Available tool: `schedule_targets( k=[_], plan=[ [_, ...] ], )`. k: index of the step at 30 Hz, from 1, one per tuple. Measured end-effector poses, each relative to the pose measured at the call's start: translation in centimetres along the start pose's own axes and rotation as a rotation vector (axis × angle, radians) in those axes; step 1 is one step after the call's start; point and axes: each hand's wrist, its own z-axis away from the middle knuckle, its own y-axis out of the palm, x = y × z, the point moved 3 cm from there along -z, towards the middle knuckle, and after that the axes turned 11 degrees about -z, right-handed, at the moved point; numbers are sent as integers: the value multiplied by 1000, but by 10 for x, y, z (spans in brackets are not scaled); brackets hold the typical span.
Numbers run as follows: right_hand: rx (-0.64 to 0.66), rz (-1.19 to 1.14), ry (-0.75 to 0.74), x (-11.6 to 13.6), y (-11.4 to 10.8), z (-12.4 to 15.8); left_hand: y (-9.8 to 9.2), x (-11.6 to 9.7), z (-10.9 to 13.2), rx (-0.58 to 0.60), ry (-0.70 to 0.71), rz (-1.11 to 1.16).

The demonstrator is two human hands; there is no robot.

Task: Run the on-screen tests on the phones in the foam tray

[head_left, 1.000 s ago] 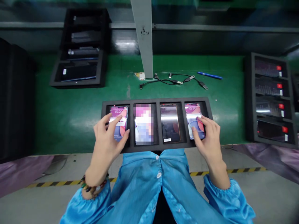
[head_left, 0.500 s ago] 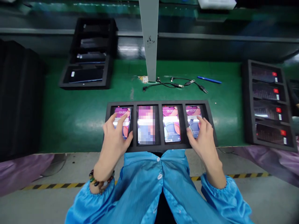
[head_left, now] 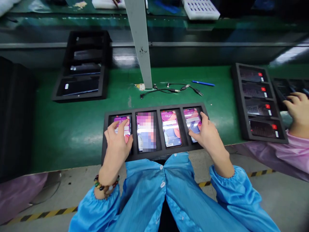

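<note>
Four phones sit lit in one black tray (head_left: 154, 155) at the near edge of the green bench (head_left: 72, 129) — one per slot. The left hand (head_left: 118, 143) rests spread-fingered on the leftmost phone (head_left: 122, 127); the right hand (head_left: 205, 133), fingers loosely apart, touches the rightmost phone (head_left: 191, 120) — neither grips.

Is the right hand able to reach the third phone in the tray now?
Probably yes. The right hand rests on the fourth phone, right beside the third phone, whose screen lies uncovered in the tray.
</note>
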Motion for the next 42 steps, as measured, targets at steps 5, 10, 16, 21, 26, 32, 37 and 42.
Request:
schedule_targets(
  k=[5,10,16,21,26,32,37,42],
  plan=[
    [-11,79,-74,1,5,-1,-1,-3,-1,24,-37,-13],
    [-2,140,-47,-1,-3,-1,-16,-7,1,10,-56,-14],
    [12,209,-23,9,-26,20,-28,-9,13,69,-31,-101],
    [-45,-52,-166,41,-13,27,-26,-27,14,85,-73,-120],
    [17,-219,-321,82,34,27,-12,-90,18,105,79,-42],
    [16,-180,-360,77,59,18,4,-128,19,147,86,-239],
    [27,-154,-348,65,65,15,12,-139,22,146,23,-251],
    [77,-67,-297,77,65,9,11,-142,14,210,17,-141]
  ],
)
